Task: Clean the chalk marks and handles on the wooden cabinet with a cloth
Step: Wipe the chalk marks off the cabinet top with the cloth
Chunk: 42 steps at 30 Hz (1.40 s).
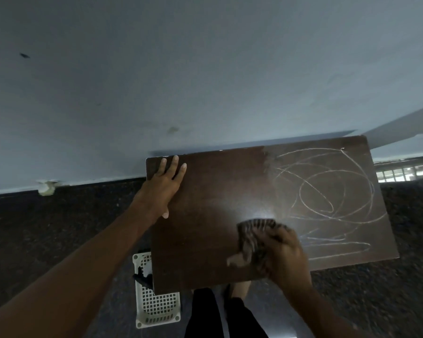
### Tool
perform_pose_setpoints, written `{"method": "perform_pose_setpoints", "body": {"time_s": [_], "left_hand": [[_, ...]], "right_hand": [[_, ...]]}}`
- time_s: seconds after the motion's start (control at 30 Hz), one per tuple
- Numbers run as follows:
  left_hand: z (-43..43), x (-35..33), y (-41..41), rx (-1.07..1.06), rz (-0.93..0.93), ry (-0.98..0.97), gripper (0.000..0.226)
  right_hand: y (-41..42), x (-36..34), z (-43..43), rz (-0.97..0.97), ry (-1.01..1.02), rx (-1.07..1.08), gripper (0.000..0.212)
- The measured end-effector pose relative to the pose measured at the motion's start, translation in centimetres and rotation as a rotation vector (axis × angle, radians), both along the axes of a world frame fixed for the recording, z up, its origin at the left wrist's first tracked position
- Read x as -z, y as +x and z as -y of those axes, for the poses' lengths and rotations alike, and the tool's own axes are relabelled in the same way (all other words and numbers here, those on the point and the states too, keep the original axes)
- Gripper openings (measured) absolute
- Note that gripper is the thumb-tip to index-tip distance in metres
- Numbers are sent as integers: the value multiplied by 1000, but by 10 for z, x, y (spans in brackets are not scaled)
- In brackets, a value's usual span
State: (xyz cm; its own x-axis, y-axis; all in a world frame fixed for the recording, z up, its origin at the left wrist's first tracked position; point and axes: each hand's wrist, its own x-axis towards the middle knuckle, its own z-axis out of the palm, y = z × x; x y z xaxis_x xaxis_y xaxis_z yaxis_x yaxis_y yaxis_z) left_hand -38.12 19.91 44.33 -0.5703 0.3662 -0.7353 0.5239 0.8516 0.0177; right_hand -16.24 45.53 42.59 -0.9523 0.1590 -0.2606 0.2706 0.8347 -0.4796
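Note:
I look straight down on the dark wooden cabinet top [213,196]. White chalk marks [327,191] loop over its right half, while the left half shows bare wood. My right hand [286,254] is closed on a crumpled striped cloth [253,237] and presses it on the top near the front edge, just left of the scribbles; hand and cloth are blurred. My left hand [163,186] lies flat with fingers spread on the back left corner. The cabinet's handles are out of sight.
A white perforated plastic basket [156,306] stands on the dark floor at the cabinet's front left corner, partly under it. My legs and feet [230,311] are right in front. A pale wall [181,81] runs behind the cabinet. A grille shows at far right [405,173].

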Motion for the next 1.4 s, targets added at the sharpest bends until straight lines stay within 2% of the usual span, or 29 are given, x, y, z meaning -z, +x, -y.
{"method": "perform_pose_setpoints", "body": {"time_s": [0.07, 0.23, 0.33, 0.5, 0.57, 0.63, 0.73, 0.83, 0.93, 1.03, 1.23, 1.3, 1.4], "left_hand": [[-1, 1, 1, -2, -10, 5, 138], [-2, 2, 2, 8, -18, -6, 137], [-3, 2, 1, 5, 1, -5, 138], [1, -2, -5, 2, 59, 33, 141], [1, -3, -4, -4, 92, 45, 148], [-2, -2, 3, -22, 107, 41, 160], [-9, 5, 15, -39, 83, 12, 172], [-14, 11, 21, -73, 24, 6, 174], [-12, 12, 23, -81, 9, 9, 173], [-11, 9, 23, -86, 25, 11, 172], [-20, 1, 23, -115, 47, -18, 172], [-22, -1, 22, -117, 45, -24, 172], [-27, -3, 24, -125, 65, -46, 172]], "right_hand": [[-36, 4, -11, -63, -14, 140, 40], [-134, 11, -26, -50, 153, 190, 32], [-154, 9, -13, -50, 206, 181, 33], [-94, 7, 17, -16, 108, 41, 37], [-48, 6, 29, 27, 91, -26, 52], [6, 5, 35, 52, 39, -31, 57], [60, 4, 30, 47, 96, -66, 51], [61, 3, 21, 5, 136, -70, 44], [34, -2, 20, 41, 50, 50, 60], [-22, -3, 6, -4, 1, 186, 56], [-167, 5, -25, -120, 151, 160, 31], [-192, 8, -26, -105, 219, 138, 33], [-192, 8, -22, -77, 172, 178, 37]]}}
